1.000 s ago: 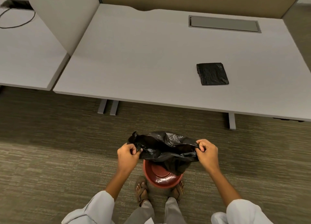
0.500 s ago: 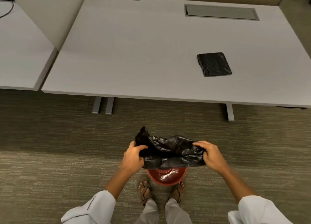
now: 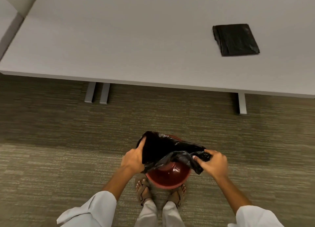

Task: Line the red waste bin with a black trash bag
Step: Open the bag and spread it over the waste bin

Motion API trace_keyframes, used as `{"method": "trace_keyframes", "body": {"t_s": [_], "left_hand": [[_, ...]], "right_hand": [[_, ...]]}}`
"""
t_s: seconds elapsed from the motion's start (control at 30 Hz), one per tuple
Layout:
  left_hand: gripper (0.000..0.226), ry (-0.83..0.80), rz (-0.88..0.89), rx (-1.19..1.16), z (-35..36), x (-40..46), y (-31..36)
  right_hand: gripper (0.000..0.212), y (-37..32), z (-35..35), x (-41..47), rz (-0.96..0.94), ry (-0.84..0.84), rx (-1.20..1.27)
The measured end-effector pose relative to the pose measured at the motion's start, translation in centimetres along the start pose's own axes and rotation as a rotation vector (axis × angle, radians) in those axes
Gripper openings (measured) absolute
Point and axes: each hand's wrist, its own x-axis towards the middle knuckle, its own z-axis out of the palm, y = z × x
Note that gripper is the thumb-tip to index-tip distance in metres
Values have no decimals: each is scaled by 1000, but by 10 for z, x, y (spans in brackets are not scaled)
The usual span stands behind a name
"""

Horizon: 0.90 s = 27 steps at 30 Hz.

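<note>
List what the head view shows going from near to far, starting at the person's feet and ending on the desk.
Sandalled feet → red waste bin → black trash bag held open over it by the left hand and right hand → bare carpet → desk legs → desk edge → folded black bags.

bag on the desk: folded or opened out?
Folded. The spare bag lies as a flat, compact rectangle on the desk, untouched by either hand.

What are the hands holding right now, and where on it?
Both hands hold the black trash bag by its open edge above the red waste bin: left hand on the left side, right hand on the right.
</note>
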Motion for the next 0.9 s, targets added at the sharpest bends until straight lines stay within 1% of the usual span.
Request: {"method": "trace_keyframes", "body": {"t_s": [0.07,0.13,0.2,0.27,0.37,0.47,0.53,0.6,0.7,0.8,0.9], "left_hand": [[124,-11,20,34,12,12,-3],[122,-30,27,64,24,25,-3],[119,-45,0,145,36,41,-4],[113,-43,-43,217,47,58,-5],[107,-31,-41,285,61,85,-11],[103,-53,-32,352,72,116,-19],[102,-53,-43,400,78,136,-23],[102,-54,-58,442,83,157,-26],[98,-57,-65,489,88,188,-29],[94,-67,-66,496,94,216,-31],[94,-112,-61,513,102,240,-31]], "right_hand": [[66,5,13,10,1,78,-8],[48,8,25,21,-5,105,-22],[28,13,39,36,-38,81,-16],[25,19,54,52,-126,28,-11],[26,26,73,75,-308,-53,-45],[36,35,89,99,-426,-137,-110],[37,42,98,116,-474,-185,-144],[39,47,109,133,-486,-210,-173],[48,51,125,156,-492,-238,-250],[54,53,139,174,-463,-296,-305],[71,60,153,189,-383,-381,-413]]}}
